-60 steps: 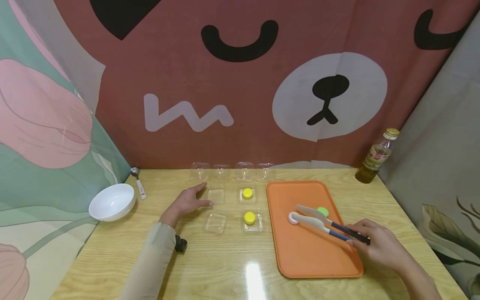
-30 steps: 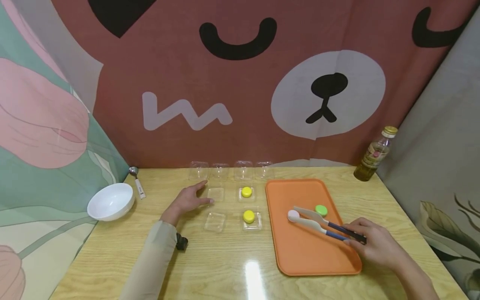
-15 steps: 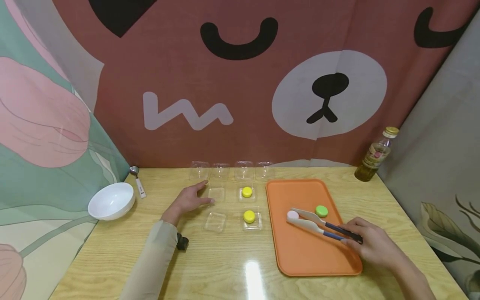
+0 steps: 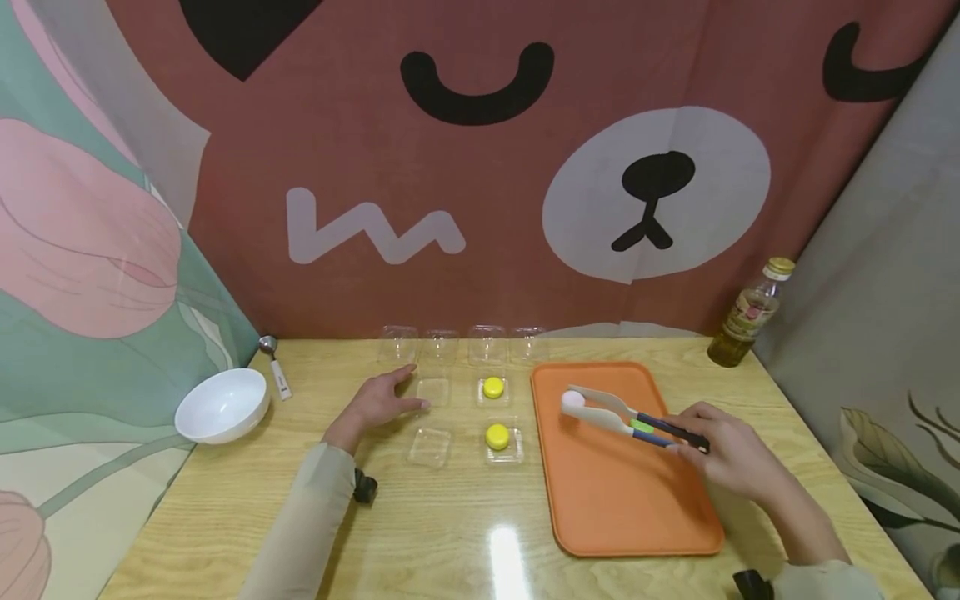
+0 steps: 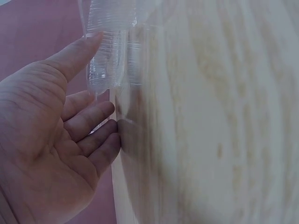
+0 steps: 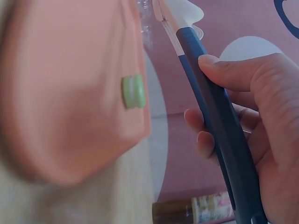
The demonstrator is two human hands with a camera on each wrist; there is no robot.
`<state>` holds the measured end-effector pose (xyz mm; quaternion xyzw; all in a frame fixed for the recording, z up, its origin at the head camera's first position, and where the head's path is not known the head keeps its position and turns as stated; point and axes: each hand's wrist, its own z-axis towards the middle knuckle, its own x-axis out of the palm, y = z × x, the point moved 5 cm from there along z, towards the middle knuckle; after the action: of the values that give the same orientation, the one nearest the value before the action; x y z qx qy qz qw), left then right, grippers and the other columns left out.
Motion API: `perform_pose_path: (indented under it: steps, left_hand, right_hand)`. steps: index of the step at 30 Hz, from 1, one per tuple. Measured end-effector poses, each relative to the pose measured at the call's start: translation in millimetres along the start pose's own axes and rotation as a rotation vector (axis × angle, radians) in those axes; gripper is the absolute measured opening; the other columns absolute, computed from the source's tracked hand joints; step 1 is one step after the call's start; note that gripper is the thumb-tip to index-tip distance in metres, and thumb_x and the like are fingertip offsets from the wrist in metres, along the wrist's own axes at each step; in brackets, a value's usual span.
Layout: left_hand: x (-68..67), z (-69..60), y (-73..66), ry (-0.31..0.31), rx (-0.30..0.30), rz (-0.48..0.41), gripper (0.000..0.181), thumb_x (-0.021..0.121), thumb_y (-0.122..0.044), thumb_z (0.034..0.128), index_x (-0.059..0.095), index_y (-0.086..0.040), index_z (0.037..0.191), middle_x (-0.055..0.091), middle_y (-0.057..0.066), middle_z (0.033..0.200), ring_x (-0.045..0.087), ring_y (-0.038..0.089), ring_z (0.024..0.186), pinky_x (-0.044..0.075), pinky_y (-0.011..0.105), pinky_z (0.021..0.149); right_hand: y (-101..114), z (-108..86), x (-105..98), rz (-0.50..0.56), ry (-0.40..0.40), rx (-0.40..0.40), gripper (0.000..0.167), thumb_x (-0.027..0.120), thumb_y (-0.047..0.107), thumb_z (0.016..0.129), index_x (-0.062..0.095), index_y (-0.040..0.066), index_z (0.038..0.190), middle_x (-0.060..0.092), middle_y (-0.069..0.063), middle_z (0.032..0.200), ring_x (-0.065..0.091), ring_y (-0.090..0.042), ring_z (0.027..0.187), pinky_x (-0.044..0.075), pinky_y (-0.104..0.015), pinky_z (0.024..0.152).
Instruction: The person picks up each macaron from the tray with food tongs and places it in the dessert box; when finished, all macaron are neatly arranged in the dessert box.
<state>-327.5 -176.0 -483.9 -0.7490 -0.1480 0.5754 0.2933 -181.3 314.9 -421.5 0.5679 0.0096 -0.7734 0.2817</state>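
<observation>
My right hand grips tongs with dark handles and pale tips. A pale pink macaron is pinched between those tips, above the orange tray. In the right wrist view, thumb and fingers wrap the tongs, and a green macaron lies on the tray. My left hand lies with thumb and forefinger spread beside a clear plastic box. The left wrist view has its fingers loosely bent, thumb at the clear plastic; contact is hard to tell.
Two yellow macarons sit in clear boxes at the centre. Several clear lids or boxes line the back edge. A white bowl and a measuring spoon are at left, an oil bottle at back right.
The tongs closed around the pink macaron and raised it, moving it away from me and slightly left over the tray. My left hand has stayed in place.
</observation>
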Motion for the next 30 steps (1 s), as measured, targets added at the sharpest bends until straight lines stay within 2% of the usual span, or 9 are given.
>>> perform_pose_path:
  steps: [8,17,21,26,30]
  left_hand:
    - [-0.4,-0.3,-0.2,-0.017,0.001,-0.002,0.087,0.076,-0.048,0.0887,0.035,-0.018,0.159,0.044,0.013,0.159,0.032,0.041,0.150,0.034,0.059,0.119]
    - [-1.4,1.0,-0.4,-0.021,-0.002,0.021,0.086,0.076,-0.046,0.0886,0.036,-0.018,0.159,0.045,0.013,0.158,0.034,0.040,0.150,0.034,0.058,0.120]
    - [-1.2,0.7,-2.1,-0.018,-0.012,0.011,0.086,0.077,-0.046,0.0882,0.037,-0.019,0.159,0.044,0.012,0.159,0.033,0.040,0.150,0.033,0.058,0.120]
    - [0.3,0.9,-5.3,-0.010,-0.008,0.009,0.085,0.077,-0.046,0.0883,0.038,-0.018,0.158,0.042,0.013,0.161,0.033,0.040,0.151,0.033,0.058,0.120]
    - [0.7,0.8,-6.8,-0.004,-0.008,0.009,0.084,0.077,-0.045,0.0884,0.038,-0.018,0.158,0.041,0.012,0.161,0.033,0.039,0.151,0.033,0.057,0.120]
  right_hand:
    - [9,40.6,3,0.011,0.059,-0.012,0.030,0.080,0.016,0.087,0.076,0.008,0.115,0.065,0.000,0.100,0.048,-0.002,0.070,0.039,-0.021,0.056]
    - [22,81.1,16,0.009,0.102,-0.023,0.032,0.077,0.021,0.090,0.075,0.007,0.119,0.065,-0.004,0.099,0.053,-0.012,0.076,0.043,-0.027,0.063]
    - [33,94.8,23,0.015,0.139,-0.027,0.035,0.075,0.023,0.092,0.073,0.008,0.124,0.066,-0.006,0.102,0.055,-0.015,0.081,0.046,-0.031,0.067]
    - [47,109.0,33,0.034,0.140,-0.042,0.037,0.076,0.024,0.092,0.073,0.013,0.127,0.066,-0.005,0.104,0.056,-0.013,0.079,0.045,-0.027,0.063]
    - [58,120.1,44,0.054,0.154,-0.034,0.038,0.077,0.022,0.091,0.072,0.011,0.127,0.066,-0.005,0.105,0.057,-0.012,0.079,0.044,-0.027,0.063]
